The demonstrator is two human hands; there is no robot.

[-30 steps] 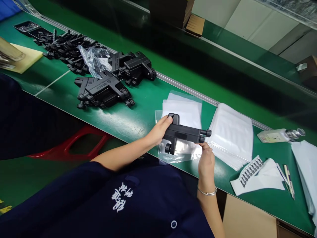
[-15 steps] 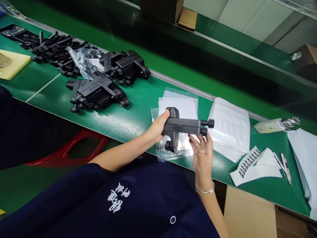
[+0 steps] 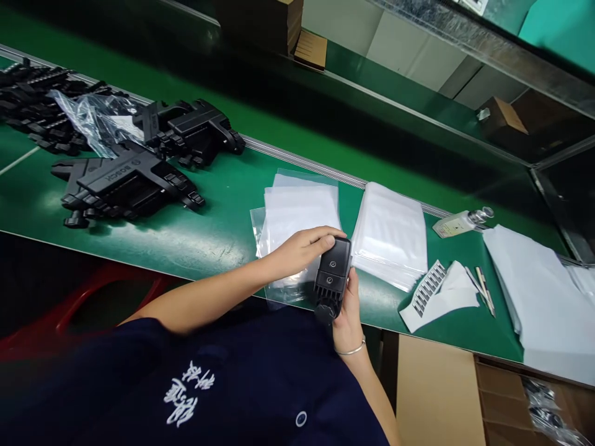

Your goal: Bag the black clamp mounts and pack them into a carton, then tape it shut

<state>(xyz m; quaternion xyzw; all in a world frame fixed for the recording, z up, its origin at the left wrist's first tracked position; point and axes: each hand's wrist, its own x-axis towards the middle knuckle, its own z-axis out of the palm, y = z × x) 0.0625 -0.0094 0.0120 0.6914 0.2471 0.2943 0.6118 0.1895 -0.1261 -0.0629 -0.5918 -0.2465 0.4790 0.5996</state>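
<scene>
Between my hands is a black plastic clamp bracket [image 3: 335,266], turned so that a narrow face with two screws points up. A round knob at its lower end hangs near the table's front edge. My left hand [image 3: 304,251] grips its top, thumb and fingers closed over the upper end. From the right and below, my right hand [image 3: 348,313] supports it, its fingers partly hidden behind the part. Under and beside the bracket lie clear plastic bags [image 3: 300,214]. A pile of similar black brackets marked BOSCH [image 3: 127,179] rests farther left.
A stack of white plastic sleeves [image 3: 390,235] lies right of my hands. Beyond it are a label sheet [image 3: 428,288], pens [image 3: 484,291], a bottle [image 3: 460,223] and white sheets [image 3: 534,291]. Black parts [image 3: 39,105] heap at far left. Cardboard boxes [image 3: 434,384] stand below the table.
The bracket has been turned from lying lengthwise to showing its narrow screwed face. My right hand has closed in to hold it, and the head view has shifted right.
</scene>
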